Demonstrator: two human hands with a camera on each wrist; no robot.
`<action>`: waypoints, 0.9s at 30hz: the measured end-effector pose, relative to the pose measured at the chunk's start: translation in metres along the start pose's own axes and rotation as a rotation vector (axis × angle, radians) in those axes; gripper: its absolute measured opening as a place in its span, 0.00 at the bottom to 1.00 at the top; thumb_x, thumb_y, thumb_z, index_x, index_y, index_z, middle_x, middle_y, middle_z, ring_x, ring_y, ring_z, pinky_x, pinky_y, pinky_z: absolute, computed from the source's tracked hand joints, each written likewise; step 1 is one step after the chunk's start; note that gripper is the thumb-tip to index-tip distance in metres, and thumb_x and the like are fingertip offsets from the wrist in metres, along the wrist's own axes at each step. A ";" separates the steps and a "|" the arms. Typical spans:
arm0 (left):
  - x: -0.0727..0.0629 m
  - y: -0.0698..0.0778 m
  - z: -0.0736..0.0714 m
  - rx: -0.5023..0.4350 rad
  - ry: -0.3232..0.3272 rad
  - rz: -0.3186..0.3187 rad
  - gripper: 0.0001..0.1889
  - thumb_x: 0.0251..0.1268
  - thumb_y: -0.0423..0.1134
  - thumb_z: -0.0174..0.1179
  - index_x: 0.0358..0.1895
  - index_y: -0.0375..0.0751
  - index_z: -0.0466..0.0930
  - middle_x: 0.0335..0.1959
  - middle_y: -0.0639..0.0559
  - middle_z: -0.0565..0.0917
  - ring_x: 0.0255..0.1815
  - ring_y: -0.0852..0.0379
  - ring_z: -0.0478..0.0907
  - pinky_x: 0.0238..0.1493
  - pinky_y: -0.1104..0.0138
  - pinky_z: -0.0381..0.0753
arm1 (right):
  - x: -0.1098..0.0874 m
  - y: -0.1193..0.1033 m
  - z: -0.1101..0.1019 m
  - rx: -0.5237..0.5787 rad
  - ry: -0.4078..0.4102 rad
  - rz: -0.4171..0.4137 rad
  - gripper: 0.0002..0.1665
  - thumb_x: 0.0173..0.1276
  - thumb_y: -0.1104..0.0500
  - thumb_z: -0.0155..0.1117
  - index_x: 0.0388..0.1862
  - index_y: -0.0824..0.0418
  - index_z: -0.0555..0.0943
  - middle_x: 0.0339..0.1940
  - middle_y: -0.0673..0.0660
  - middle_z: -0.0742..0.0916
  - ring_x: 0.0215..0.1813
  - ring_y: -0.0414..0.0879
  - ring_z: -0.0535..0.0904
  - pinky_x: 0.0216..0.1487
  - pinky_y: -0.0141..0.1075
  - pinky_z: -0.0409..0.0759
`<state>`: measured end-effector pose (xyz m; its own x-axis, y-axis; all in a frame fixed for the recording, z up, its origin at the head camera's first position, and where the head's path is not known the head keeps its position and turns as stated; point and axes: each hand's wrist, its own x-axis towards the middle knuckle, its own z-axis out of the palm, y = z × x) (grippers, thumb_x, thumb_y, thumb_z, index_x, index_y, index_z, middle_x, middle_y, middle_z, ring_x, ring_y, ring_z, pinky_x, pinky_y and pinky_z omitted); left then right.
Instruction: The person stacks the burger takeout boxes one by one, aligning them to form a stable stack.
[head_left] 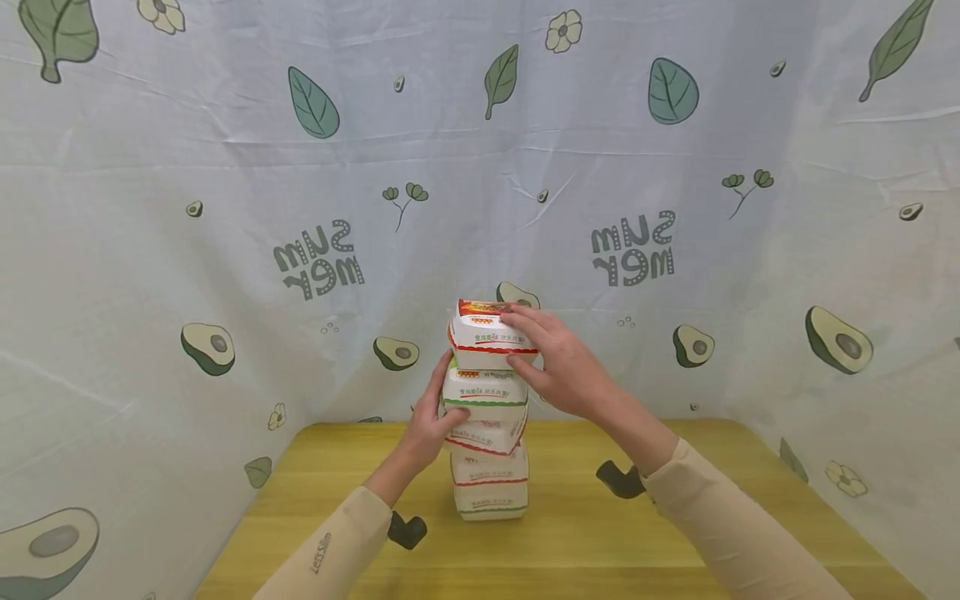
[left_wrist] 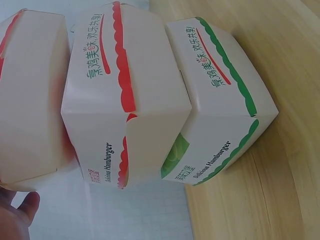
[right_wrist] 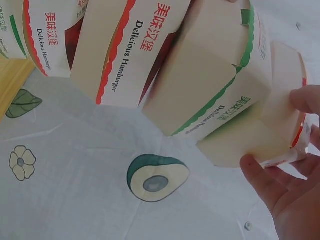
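Several white cardboard hamburger boxes stand in one tall stack on the table. At the base is a green-trimmed box [left_wrist: 220, 75], with a red-trimmed box [left_wrist: 125, 90] on it and another red-trimmed box [head_left: 483, 435], turned askew, above that. Higher sits a second green-trimmed box [head_left: 483, 392]. My left hand [head_left: 429, 427] holds the stack around this upper green-trimmed box, its thumb on the front and fingers along the left side. The topmost red-trimmed box [head_left: 491, 340] is gripped at its right side by my right hand [head_left: 564, 365]. It sits slightly off line to the right.
The yellow wood-grain table [head_left: 337, 483] extends to both sides of the stack. Behind it hangs a pale curtain [head_left: 465, 242] printed with avocados and leaves. A black wrist piece [head_left: 407, 530] shows near the left cuff, another [head_left: 620, 481] by the right.
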<state>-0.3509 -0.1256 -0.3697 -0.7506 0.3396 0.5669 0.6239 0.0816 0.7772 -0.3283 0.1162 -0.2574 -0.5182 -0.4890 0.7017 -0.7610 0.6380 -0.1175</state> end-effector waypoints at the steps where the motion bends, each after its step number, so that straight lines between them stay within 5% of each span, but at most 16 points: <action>1: 0.000 0.002 0.000 0.001 -0.006 -0.006 0.46 0.69 0.31 0.54 0.83 0.56 0.37 0.69 0.40 0.72 0.58 0.50 0.77 0.53 0.58 0.81 | 0.000 0.000 0.000 -0.003 -0.001 -0.003 0.36 0.70 0.57 0.68 0.75 0.54 0.69 0.78 0.55 0.70 0.76 0.54 0.65 0.68 0.53 0.74; 9: 0.004 -0.001 0.001 0.002 0.007 0.003 0.47 0.71 0.34 0.56 0.82 0.61 0.36 0.73 0.45 0.67 0.66 0.47 0.69 0.58 0.54 0.78 | 0.004 0.002 -0.002 -0.025 0.013 -0.023 0.34 0.69 0.57 0.68 0.73 0.55 0.71 0.77 0.56 0.70 0.76 0.54 0.66 0.66 0.53 0.75; 27: 0.005 -0.004 0.003 -0.047 0.041 -0.049 0.50 0.66 0.44 0.65 0.81 0.69 0.39 0.67 0.51 0.73 0.60 0.50 0.79 0.52 0.57 0.84 | 0.006 -0.001 -0.001 -0.047 -0.001 0.021 0.34 0.70 0.55 0.67 0.74 0.53 0.70 0.76 0.53 0.71 0.75 0.52 0.65 0.64 0.52 0.76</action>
<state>-0.3566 -0.1210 -0.3708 -0.7888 0.2974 0.5379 0.5761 0.0531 0.8156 -0.3306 0.1134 -0.2522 -0.5339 -0.4758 0.6990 -0.7313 0.6749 -0.0991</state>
